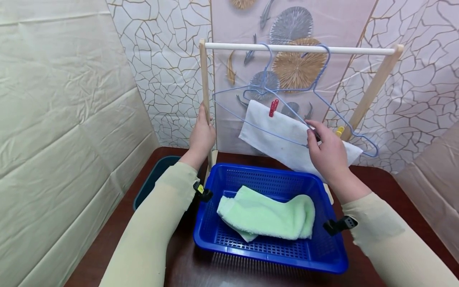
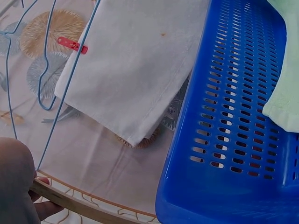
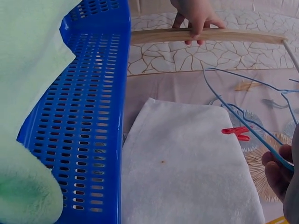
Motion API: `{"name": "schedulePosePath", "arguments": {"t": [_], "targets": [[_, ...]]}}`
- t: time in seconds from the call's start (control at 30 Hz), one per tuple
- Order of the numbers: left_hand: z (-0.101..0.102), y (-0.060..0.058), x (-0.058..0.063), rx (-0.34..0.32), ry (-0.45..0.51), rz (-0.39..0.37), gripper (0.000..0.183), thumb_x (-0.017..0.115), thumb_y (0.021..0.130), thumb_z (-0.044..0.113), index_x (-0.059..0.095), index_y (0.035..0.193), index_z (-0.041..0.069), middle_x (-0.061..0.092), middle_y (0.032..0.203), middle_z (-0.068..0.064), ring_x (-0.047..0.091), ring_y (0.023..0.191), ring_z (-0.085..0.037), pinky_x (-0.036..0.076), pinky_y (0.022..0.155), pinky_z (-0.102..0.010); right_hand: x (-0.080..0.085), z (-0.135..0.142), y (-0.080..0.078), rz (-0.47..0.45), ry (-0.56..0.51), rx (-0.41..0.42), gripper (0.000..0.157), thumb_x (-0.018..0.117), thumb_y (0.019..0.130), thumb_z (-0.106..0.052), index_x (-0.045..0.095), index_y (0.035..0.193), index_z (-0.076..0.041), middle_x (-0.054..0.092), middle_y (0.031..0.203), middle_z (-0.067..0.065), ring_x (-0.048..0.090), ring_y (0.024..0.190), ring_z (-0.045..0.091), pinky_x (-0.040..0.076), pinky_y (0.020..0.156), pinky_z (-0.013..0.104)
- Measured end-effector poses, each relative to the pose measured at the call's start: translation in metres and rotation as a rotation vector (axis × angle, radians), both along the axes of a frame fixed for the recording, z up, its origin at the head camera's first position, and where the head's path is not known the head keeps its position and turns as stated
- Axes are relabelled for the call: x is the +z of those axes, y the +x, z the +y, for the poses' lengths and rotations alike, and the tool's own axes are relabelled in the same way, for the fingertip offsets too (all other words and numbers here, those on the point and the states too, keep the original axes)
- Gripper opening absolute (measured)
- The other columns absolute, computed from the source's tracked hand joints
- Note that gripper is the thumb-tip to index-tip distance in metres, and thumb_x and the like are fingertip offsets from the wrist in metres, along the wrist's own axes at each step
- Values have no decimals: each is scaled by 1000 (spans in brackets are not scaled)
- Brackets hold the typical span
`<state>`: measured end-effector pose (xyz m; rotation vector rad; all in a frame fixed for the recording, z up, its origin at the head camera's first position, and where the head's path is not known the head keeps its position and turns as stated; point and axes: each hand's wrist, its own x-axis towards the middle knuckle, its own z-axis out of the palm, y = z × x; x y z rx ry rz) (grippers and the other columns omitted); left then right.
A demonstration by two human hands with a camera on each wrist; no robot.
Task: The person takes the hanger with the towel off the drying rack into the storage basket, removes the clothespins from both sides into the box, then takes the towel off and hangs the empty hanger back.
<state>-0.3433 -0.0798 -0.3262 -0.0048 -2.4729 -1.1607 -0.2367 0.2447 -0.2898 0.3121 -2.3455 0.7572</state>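
My left hand [image 1: 202,137] grips the left wooden post [image 1: 204,75] of a small drying rack. At its right end, the front blue clothes hanger [image 1: 265,81] is pinched between the fingers and thumb of my right hand [image 1: 328,153]. That hanger hooks over the white rail and carries no cloth. Behind it, a white towel [image 1: 272,137] hangs aslant on a second blue hanger [image 1: 328,59]. A red clothespin [image 3: 237,132] and a yellow clothespin [image 1: 340,131] clip the towel, the yellow one partly hidden by my right hand.
A blue perforated basket [image 1: 270,262] stands on the dark table in front of the rack, with a light green towel [image 1: 269,215] inside. Left of it, a dark green bin [image 1: 143,189] is partly covered by my left arm. Patterned cloth [image 1: 168,79] hangs behind.
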Motion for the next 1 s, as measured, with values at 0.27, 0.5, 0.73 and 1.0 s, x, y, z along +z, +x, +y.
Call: {"name": "schedulePosePath", "arguments": {"t": [0.27,0.5,0.73,1.0], "targets": [[0,1,0,-8,6,-4,72,43,104,14,0,160,29,54,140,-3,65,99,-26,54,71,-41,-4,7,6,-26,-29,26,41,44,105,-34,55,137,-9,65,100,16,60,87,30,44,74,46],[0,4,1,-4,7,-18,72,43,104,15,0,160,29,51,143,-3,63,109,-26,55,78,-42,-8,18,11,6,-26,36,41,41,106,-34,56,135,-9,65,97,15,61,83,28,41,71,41],[0,5,2,7,-1,-34,71,43,105,16,-1,160,29,53,142,-2,64,105,-26,55,78,-42,-2,29,17,83,-6,13,35,50,103,-26,60,130,-5,65,103,16,60,89,27,37,70,17],[1,4,2,9,-7,-32,71,43,105,15,0,159,30,53,141,-1,64,100,-25,55,75,-42,10,53,24,133,5,-77,34,53,99,-19,61,127,-3,61,104,18,59,86,27,37,71,25]]}}
